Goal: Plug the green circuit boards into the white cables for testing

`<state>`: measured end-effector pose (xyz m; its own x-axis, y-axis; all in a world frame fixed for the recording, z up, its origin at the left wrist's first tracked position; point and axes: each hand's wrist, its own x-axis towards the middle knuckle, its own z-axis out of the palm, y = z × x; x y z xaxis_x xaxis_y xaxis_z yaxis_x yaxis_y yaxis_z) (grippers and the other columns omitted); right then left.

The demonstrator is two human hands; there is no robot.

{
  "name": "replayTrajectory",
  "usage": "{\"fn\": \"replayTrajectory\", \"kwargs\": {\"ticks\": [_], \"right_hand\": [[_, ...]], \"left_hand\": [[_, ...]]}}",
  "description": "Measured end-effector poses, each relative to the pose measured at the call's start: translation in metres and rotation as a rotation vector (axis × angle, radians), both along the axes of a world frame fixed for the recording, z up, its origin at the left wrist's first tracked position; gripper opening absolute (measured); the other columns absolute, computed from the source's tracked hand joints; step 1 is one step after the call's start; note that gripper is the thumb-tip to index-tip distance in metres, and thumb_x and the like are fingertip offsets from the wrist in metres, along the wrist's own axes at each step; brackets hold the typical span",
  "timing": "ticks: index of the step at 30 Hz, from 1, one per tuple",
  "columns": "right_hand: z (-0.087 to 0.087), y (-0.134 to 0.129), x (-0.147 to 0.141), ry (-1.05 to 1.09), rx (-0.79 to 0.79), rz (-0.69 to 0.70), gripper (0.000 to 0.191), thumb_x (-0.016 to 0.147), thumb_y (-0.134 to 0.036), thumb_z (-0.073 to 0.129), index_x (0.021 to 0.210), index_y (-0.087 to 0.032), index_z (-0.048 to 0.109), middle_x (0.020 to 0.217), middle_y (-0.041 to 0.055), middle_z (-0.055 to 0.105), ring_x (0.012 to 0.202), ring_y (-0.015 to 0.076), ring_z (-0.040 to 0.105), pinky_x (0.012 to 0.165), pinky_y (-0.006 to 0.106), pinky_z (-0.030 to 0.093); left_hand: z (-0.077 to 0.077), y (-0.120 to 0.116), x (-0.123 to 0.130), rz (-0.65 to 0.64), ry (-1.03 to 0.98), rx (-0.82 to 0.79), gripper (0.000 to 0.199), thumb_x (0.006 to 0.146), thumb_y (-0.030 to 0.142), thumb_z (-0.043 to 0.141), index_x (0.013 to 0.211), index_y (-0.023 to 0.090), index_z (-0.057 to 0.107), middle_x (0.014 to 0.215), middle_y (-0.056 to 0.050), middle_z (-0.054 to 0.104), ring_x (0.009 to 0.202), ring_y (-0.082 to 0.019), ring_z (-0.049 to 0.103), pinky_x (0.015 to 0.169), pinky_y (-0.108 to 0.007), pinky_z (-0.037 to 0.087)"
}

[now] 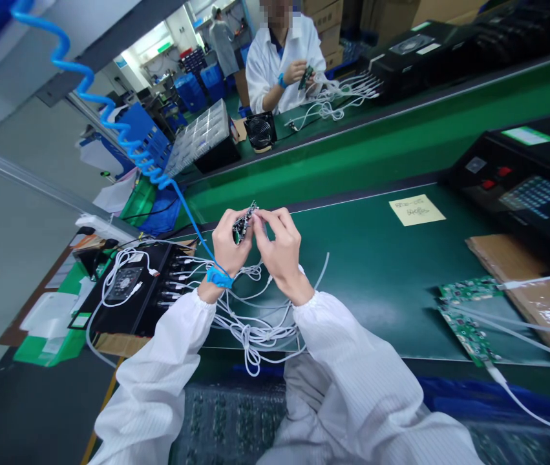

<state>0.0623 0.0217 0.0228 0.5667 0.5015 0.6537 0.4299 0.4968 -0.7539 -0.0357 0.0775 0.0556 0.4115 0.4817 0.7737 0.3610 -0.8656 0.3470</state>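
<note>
I saw the person's left hand (230,244) and right hand (280,248) up in front of the body, over the green tabletop (366,265). The left hand was bent round a small dark-and-green circuit board (242,227), pinching it with thumb and fingers. The right hand's thumb and pointing finger were nearly closed, pinching the board's right edge. The board was tilted between the two hands. A blue band (220,278) with a curly blue cord (122,132) was on the left wrist.

Under the hands lay a messy heap of white cables (260,332), and some loops poked out past the near edge. On the left, many cables were plugged into a flat black box (134,290) with a fan. A wide stretch of green tabletop ran from the right hand to two green circuit boards (466,316), joined to white wires, close to the near edge. A yellow paper note (417,210) lay further back, near a big black machine (527,174). Over the green wall (333,168), another person (284,58) held a board too.
</note>
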Motion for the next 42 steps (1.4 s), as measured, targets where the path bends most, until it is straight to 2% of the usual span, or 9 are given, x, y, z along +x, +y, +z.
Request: {"fn": "replayTrajectory", "kwargs": {"ticks": [12, 15, 21, 26, 31, 34, 37, 40, 42], "right_hand": [[0.002, 0.003, 0.001, -0.040, 0.091, 0.017, 0.019, 0.104, -0.021, 0.053, 0.110, -0.020, 0.071, 0.106, 0.0083, 0.070, 0.102, 0.0196, 0.067, 0.095, 0.039, 0.056], [0.000, 0.004, 0.000, -0.061, 0.095, -0.017, 0.018, 0.105, -0.022, 0.052, 0.109, -0.020, 0.070, 0.107, 0.0097, 0.070, 0.104, 0.0203, 0.066, 0.095, 0.039, 0.056], [-0.002, 0.007, 0.000, -0.115, 0.067, -0.076, 0.018, 0.106, -0.025, 0.051, 0.106, -0.020, 0.068, 0.104, 0.0097, 0.070, 0.102, 0.0217, 0.064, 0.093, 0.041, 0.055], [-0.005, 0.009, -0.002, -0.117, 0.003, -0.086, 0.021, 0.106, -0.025, 0.048, 0.105, -0.020, 0.068, 0.105, 0.0102, 0.070, 0.103, 0.0219, 0.063, 0.093, 0.041, 0.054], [-0.006, 0.014, 0.003, -0.190, -0.088, -0.086, 0.021, 0.105, -0.022, 0.048, 0.102, -0.017, 0.069, 0.103, 0.0110, 0.070, 0.104, 0.0223, 0.061, 0.093, 0.037, 0.052], [-0.001, 0.022, 0.013, -0.212, -0.247, -0.045, 0.015, 0.100, -0.021, 0.055, 0.096, -0.017, 0.068, 0.097, 0.0101, 0.071, 0.103, 0.0239, 0.059, 0.092, 0.037, 0.050], [0.009, 0.037, 0.026, -0.153, -0.408, 0.030, 0.013, 0.097, -0.019, 0.059, 0.106, -0.017, 0.067, 0.089, 0.0055, 0.071, 0.094, 0.0214, 0.062, 0.087, 0.034, 0.049], [0.018, 0.057, 0.039, -0.081, -0.569, 0.188, 0.016, 0.096, -0.019, 0.059, 0.110, -0.018, 0.068, 0.087, 0.0032, 0.072, 0.085, 0.0176, 0.067, 0.083, 0.030, 0.049], [0.020, 0.072, 0.046, -0.060, -0.704, 0.250, 0.014, 0.096, -0.024, 0.062, 0.104, -0.017, 0.072, 0.093, 0.0054, 0.075, 0.089, 0.0177, 0.070, 0.084, 0.029, 0.050]], "left_hand": [[0.001, 0.004, 0.002, 0.018, -0.003, -0.047, 0.008, 0.095, 0.023, 0.062, 0.099, 0.019, 0.067, 0.092, -0.006, 0.069, 0.084, -0.019, 0.066, 0.078, -0.032, 0.052], [0.001, 0.004, 0.002, 0.034, 0.001, -0.063, 0.007, 0.094, 0.022, 0.062, 0.098, 0.019, 0.067, 0.091, -0.005, 0.069, 0.083, -0.019, 0.066, 0.077, -0.032, 0.052], [0.002, -0.001, 0.002, -0.013, 0.029, 0.000, 0.012, 0.091, 0.014, 0.060, 0.100, 0.017, 0.066, 0.090, -0.005, 0.067, 0.081, -0.017, 0.064, 0.075, -0.029, 0.051], [0.002, -0.003, 0.004, 0.017, 0.085, 0.001, 0.013, 0.091, 0.013, 0.058, 0.101, 0.015, 0.066, 0.090, -0.006, 0.067, 0.081, -0.017, 0.064, 0.075, -0.029, 0.051], [-0.005, 0.009, 0.002, 0.073, 0.161, -0.060, 0.017, 0.089, 0.011, 0.060, 0.103, 0.013, 0.068, 0.093, -0.008, 0.069, 0.086, -0.019, 0.066, 0.080, -0.031, 0.052], [-0.009, 0.019, -0.002, 0.087, 0.208, -0.170, 0.029, 0.084, 0.005, 0.064, 0.112, 0.011, 0.070, 0.104, -0.011, 0.071, 0.098, -0.022, 0.068, 0.090, -0.033, 0.052], [-0.009, 0.021, -0.009, 0.157, 0.119, -0.403, 0.036, 0.081, 0.009, 0.072, 0.116, 0.011, 0.069, 0.109, -0.011, 0.072, 0.103, -0.022, 0.068, 0.096, -0.034, 0.050], [-0.002, 0.010, -0.021, 0.187, -0.087, -0.816, 0.030, 0.081, 0.019, 0.078, 0.109, 0.012, 0.069, 0.086, -0.004, 0.070, 0.074, -0.015, 0.064, 0.075, -0.028, 0.052], [0.006, -0.001, -0.030, 0.119, -0.250, -1.134, 0.030, 0.080, 0.022, 0.080, 0.105, 0.013, 0.067, 0.077, -0.001, 0.065, 0.060, -0.011, 0.056, 0.060, -0.025, 0.048]]}}
